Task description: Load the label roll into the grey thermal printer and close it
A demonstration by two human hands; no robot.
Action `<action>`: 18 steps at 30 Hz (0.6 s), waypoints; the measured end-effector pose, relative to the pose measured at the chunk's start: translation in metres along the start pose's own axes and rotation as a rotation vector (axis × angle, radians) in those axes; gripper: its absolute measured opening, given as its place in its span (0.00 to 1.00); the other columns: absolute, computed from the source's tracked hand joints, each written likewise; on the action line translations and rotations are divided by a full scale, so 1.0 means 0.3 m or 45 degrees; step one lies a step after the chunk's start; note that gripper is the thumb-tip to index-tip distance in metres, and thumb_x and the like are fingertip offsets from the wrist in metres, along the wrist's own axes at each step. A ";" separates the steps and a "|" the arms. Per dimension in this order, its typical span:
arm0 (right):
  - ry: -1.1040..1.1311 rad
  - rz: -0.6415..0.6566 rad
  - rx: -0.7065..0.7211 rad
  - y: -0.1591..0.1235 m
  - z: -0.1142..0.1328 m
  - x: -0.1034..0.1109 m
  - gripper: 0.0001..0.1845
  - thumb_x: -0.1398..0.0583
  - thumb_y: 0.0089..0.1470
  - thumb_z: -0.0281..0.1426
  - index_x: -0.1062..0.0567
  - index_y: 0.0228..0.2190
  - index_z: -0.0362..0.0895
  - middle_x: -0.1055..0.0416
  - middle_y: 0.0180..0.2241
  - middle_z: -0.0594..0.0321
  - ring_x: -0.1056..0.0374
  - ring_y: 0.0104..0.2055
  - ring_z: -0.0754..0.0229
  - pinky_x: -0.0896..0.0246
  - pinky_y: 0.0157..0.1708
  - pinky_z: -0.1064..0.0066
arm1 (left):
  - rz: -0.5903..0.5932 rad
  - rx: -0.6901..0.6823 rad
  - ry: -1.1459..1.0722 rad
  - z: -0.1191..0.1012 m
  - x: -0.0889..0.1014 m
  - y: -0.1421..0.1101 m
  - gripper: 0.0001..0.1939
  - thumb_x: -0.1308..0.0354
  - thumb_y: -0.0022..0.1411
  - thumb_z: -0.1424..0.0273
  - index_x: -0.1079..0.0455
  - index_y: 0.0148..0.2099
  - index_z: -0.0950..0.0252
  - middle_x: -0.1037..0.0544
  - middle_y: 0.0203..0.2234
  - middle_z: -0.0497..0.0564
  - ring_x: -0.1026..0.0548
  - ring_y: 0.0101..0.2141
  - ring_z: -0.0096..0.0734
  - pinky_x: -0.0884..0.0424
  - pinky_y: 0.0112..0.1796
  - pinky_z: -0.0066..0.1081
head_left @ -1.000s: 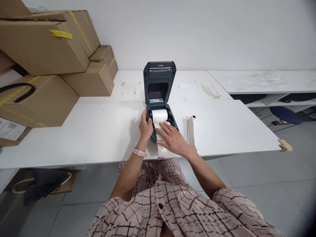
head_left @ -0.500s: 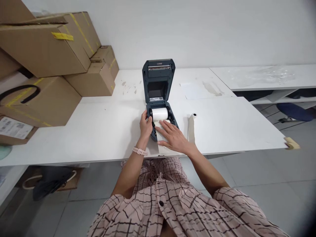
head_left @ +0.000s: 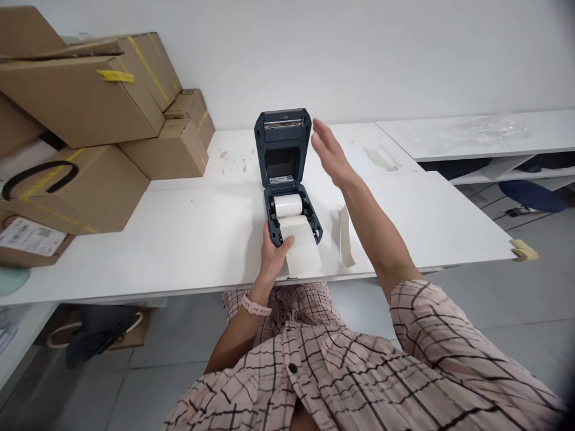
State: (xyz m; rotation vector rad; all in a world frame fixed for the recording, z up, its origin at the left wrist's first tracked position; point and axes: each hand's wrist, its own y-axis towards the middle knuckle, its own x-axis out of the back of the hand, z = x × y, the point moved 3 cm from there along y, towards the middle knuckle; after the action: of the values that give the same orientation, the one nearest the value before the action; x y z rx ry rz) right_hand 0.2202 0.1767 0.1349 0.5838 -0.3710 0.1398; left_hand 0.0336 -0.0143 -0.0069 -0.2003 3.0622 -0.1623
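A dark label printer (head_left: 262,200) stands on the white table with its lid (head_left: 282,146) raised. Inside its base sits a white label roll (head_left: 288,206), from which a label strip (head_left: 302,246) runs out over the front toward the table edge. My left hand (head_left: 272,254) grips the printer's front left corner, thumb lying on the strip, fingers partly hidden behind the housing. My right hand (head_left: 331,151) is raised just right of the lid, fingers stretched out, holding nothing; whether it touches the lid I cannot tell. Under my right forearm lies a curled paper strip (head_left: 345,239).
Cardboard boxes (head_left: 90,99) are piled on the table's left side against the wall. A second white table (head_left: 476,134) with crumpled clear plastic (head_left: 494,129) stands at the right. A tan roll (head_left: 524,250) hangs at the right corner. A blue stool (head_left: 532,196) stands beyond.
My right hand has left the label strip and risen to the right side of the lid. My left hand has slid down to the printer's front corner, its thumb now on the strip.
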 end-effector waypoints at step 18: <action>0.018 -0.424 0.054 -0.455 0.125 -0.112 0.17 0.44 0.67 0.49 0.20 0.45 0.57 0.22 0.49 0.62 0.30 0.58 0.51 0.36 0.62 0.50 | -0.193 -0.046 -0.064 -0.011 0.067 -0.044 0.44 0.49 0.66 0.40 0.55 0.77 0.50 0.53 0.77 0.53 0.49 0.74 0.47 0.42 0.69 0.47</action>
State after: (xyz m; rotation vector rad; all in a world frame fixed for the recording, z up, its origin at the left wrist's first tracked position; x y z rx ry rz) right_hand 0.2097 0.0421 0.0813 0.6784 -0.2532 -0.1681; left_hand 0.0150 -0.0296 -0.0033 -0.4327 3.0007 -0.1079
